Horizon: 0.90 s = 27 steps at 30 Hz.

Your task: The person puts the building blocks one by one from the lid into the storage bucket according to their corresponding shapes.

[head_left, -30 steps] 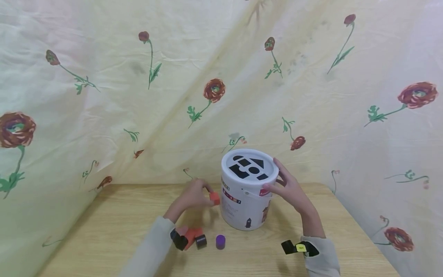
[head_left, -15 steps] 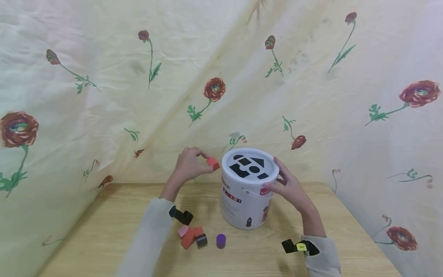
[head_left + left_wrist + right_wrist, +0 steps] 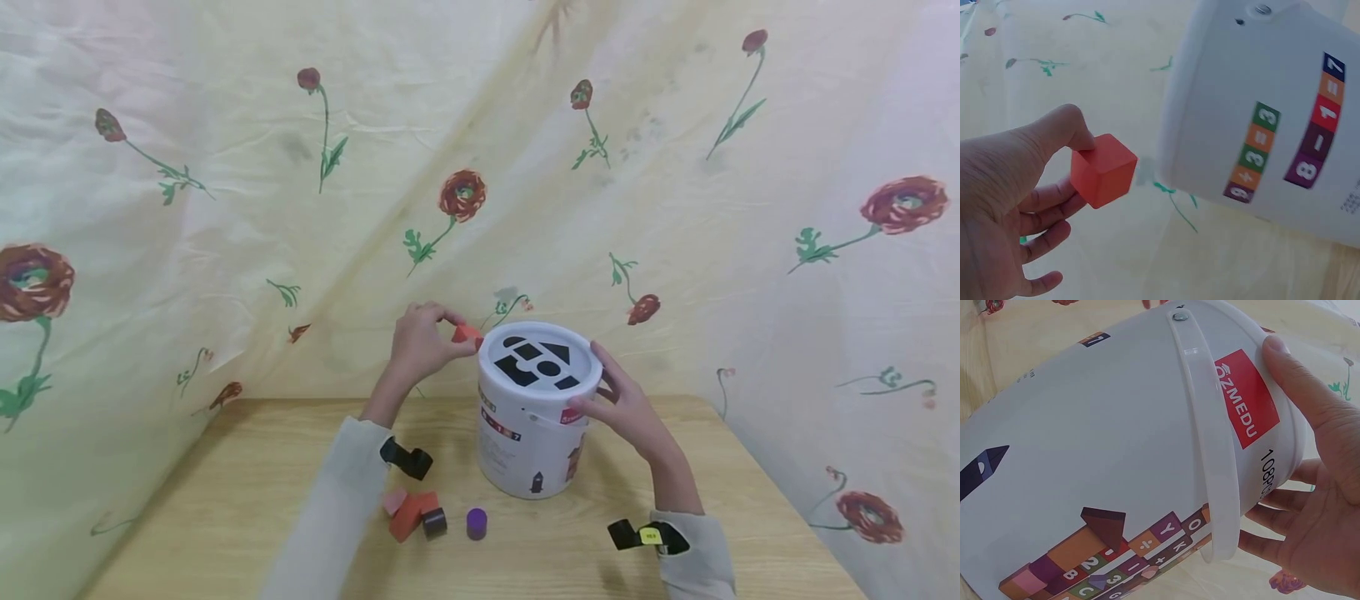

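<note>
My left hand (image 3: 422, 343) pinches a red-orange cube block (image 3: 1105, 172) between thumb and fingers. It holds the cube above table height, right beside the left rim of a white bucket (image 3: 517, 450). The bucket stands upright, and its lid (image 3: 582, 360) has several dark shaped openings, among them a round one, a triangle and a square. On the other side, my right hand (image 3: 633, 415) grips the bucket near the top. Its thumb lies by the red label (image 3: 1249, 403), with the other fingers round the far side. A white handle (image 3: 1210, 444) hangs against the bucket wall.
On the wooden table (image 3: 247, 483), in front of the bucket, lie a pink block (image 3: 395, 502), red-orange blocks (image 3: 407, 520), a dark cylinder (image 3: 434, 523) and a purple cylinder (image 3: 476, 524). A flowered cloth (image 3: 360, 250) hangs behind.
My left hand has lifted the cube from low beside the bucket up to rim height, then moved it right, closer to the lid. The right hand and the bucket have stayed put.
</note>
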Each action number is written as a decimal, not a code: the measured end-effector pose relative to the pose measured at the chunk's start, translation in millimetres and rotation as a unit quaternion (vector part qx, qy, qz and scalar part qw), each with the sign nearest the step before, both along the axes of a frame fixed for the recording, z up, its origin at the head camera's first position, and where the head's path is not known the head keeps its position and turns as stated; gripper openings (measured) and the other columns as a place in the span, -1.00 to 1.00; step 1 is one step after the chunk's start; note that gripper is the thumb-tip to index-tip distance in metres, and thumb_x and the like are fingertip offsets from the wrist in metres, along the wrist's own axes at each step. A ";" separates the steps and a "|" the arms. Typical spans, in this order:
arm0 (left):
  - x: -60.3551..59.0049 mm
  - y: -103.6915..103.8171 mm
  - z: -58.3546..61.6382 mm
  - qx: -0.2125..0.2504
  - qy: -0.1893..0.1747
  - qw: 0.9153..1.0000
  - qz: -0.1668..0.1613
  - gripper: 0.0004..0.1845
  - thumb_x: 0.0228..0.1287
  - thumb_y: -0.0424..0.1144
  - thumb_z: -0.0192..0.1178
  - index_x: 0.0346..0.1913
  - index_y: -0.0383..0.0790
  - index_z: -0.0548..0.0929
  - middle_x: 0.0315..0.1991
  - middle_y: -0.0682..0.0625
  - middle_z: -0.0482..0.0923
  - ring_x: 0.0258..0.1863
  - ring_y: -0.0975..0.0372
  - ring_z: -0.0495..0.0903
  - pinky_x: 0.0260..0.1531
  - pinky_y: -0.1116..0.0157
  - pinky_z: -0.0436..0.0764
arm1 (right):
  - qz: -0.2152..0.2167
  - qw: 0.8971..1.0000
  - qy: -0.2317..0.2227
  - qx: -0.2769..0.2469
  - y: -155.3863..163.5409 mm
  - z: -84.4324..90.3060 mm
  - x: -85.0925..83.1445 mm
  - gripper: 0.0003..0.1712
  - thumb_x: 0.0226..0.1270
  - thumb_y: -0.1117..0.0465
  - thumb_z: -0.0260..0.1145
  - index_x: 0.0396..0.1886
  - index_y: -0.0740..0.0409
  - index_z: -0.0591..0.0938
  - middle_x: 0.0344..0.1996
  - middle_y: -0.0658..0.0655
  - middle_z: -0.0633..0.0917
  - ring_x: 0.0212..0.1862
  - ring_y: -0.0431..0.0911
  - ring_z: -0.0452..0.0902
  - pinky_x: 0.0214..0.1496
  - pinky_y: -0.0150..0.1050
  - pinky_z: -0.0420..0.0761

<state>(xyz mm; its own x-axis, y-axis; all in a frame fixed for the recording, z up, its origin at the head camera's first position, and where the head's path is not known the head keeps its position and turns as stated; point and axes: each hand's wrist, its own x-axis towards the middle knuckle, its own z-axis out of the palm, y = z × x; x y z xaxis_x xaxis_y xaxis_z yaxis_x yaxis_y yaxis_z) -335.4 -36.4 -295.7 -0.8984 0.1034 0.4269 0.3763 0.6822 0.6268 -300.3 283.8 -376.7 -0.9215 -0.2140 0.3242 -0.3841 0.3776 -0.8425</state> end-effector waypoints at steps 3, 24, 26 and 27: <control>1.5 2.2 4.2 0.017 0.017 1.000 -0.009 -0.63 0.11 -0.06 0.50 -0.04 -0.12 0.74 0.01 -0.08 0.66 0.05 0.05 0.41 0.01 0.06 0.51 | 0.000 1.000 0.003 0.002 0.1 0.3 -0.2 0.13 0.30 0.12 0.46 0.68 0.00 -0.04 0.65 0.17 0.05 0.63 0.25 -0.04 0.48 0.37 0.19; -8.3 55.2 -19.5 0.142 0.005 0.989 -0.040 -0.56 0.18 -0.01 0.49 0.09 -0.09 0.74 0.01 -0.01 0.71 0.08 0.11 0.54 0.13 0.09 0.57 | -0.002 1.000 0.002 0.003 -0.6 0.8 1.2 0.12 0.31 0.14 0.46 0.68 -0.05 -0.04 0.64 0.20 0.08 0.62 0.27 -0.02 0.48 0.37 0.20; -9.0 59.9 -22.9 0.143 0.002 0.989 -0.033 -0.56 0.17 0.01 0.49 0.09 -0.07 0.74 0.02 0.00 0.72 0.06 0.13 0.54 0.12 0.12 0.59 | -0.002 1.000 0.002 0.004 -0.9 0.5 1.0 0.12 0.31 0.13 0.46 0.68 -0.05 -0.04 0.64 0.20 0.08 0.62 0.27 -0.02 0.48 0.37 0.20; -9.1 62.0 -24.1 0.143 0.001 0.989 -0.031 -0.56 0.17 0.01 0.49 0.08 -0.06 0.74 0.03 0.01 0.72 0.04 0.14 0.55 0.10 0.14 0.61 | -0.003 1.000 0.002 0.004 -1.0 0.4 0.9 0.12 0.31 0.13 0.46 0.68 -0.04 -0.04 0.64 0.20 0.09 0.62 0.26 -0.01 0.47 0.37 0.20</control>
<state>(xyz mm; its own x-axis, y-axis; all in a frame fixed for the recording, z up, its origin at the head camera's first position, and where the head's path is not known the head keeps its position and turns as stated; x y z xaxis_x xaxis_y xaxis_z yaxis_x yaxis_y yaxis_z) -344.5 25.6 -319.8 -0.8932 0.0325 0.4485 0.4133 0.4524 0.7903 -299.4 282.8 -376.3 -0.9210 -0.2118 0.3268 -0.3861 0.3870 -0.8374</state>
